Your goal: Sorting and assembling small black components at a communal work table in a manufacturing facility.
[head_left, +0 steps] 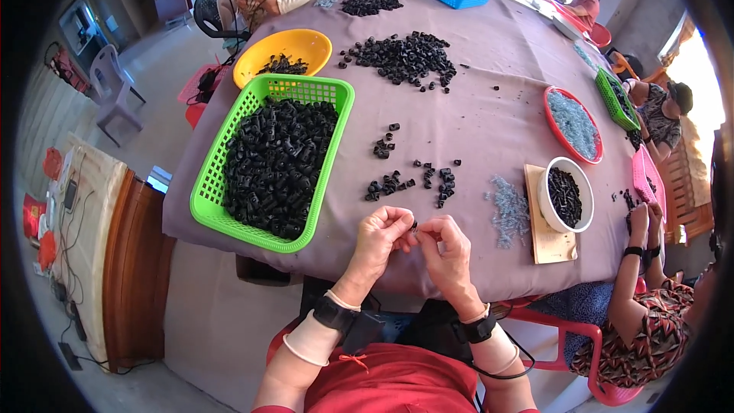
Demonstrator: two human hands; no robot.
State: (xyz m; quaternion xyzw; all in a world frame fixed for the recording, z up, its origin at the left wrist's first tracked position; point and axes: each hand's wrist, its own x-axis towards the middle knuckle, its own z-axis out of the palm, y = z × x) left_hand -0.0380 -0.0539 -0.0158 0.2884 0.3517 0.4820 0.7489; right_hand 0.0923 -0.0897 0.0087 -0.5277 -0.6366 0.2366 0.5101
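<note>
Over the table's near edge, my left hand (380, 239) and my right hand (447, 254) meet fingertip to fingertip. A small black plastic part (414, 226) shows between them, pinched by the left thumb and fingers. The right thumb and forefinger are closed right beside it; what they grip is too small to make out. Just beyond my hands lie small clusters of black plastic pieces (388, 184). A scatter of thin clear plastic pieces (510, 210) is to the right of my right hand.
A green basket (200, 199) full of black parts stands left, a yellow bowl (315, 42) behind it. Farther off is a black heap (405, 57). At right are a white bowl (587, 218) on a board (552, 251) and a red tray (552, 118). Other people sit around the table.
</note>
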